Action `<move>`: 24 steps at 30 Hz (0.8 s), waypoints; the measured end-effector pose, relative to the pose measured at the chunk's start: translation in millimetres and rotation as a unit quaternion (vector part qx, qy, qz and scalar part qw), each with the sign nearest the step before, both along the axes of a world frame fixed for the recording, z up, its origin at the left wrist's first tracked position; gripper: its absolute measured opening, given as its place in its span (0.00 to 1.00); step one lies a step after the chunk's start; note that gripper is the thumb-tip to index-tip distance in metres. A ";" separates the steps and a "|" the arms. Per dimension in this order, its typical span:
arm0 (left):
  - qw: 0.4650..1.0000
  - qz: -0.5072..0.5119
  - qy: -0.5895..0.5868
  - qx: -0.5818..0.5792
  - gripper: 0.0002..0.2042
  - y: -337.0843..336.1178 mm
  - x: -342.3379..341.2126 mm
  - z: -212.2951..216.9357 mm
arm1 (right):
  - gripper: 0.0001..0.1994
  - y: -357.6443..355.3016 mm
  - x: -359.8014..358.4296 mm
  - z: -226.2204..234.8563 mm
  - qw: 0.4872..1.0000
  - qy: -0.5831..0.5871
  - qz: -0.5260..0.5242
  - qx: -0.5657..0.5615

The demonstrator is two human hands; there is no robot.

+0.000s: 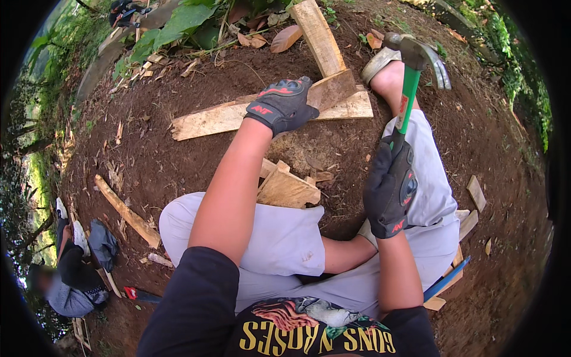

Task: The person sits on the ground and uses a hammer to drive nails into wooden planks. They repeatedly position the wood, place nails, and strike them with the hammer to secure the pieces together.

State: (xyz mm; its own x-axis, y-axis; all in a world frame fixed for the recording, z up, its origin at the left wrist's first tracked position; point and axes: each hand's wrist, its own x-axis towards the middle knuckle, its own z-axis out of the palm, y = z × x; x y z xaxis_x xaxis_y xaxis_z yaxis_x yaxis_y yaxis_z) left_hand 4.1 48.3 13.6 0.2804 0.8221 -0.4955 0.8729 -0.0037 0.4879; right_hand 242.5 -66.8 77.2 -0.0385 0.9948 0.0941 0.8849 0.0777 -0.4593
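My left hand (281, 105), in a black glove with red marks, is closed on a short wooden block (332, 90). That block rests against a long wooden plank (209, 121) lying on the soil, and another board (319, 37) runs away from it toward the far side. In my right hand (389, 190), also gloved, is a claw hammer (408, 98) with a green and black handle. Its metal head is raised beside my right foot (389, 83), with the claw pointing right. The hammer is apart from the wood.
Wood offcuts (288, 189) lie between my legs, and several more pieces (476, 193) are at my right. A handsaw (141, 295) lies at the left near a curved wood strip (127, 211). Another person (74, 285) sits at the far left. Leafy plants (185, 25) grow ahead.
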 end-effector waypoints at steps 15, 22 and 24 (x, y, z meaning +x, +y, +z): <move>1.000 0.004 -0.007 -0.013 0.38 4.3 -9.1 -12.5 | 0.15 -15.9 12.2 -41.7 0.989 -0.092 0.031 -0.115; 0.999 -0.011 -0.044 0.012 0.39 4.7 -9.6 -16.3 | 0.18 9.3 -2.3 -6.5 0.999 0.029 -0.029 -0.035; 0.999 -0.005 -0.044 0.009 0.39 3.2 -7.9 -27.1 | 0.18 -1.6 2.4 -30.2 0.998 0.022 -0.026 -0.056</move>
State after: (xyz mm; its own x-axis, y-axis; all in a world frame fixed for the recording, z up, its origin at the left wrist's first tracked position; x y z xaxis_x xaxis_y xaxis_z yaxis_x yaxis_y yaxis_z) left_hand -3.8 51.5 -13.5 0.3301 0.8277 -0.4538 0.8267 -0.0215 0.5622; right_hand 245.0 -68.4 47.0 0.0143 0.9997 -0.0176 0.8650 -0.0212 -0.5014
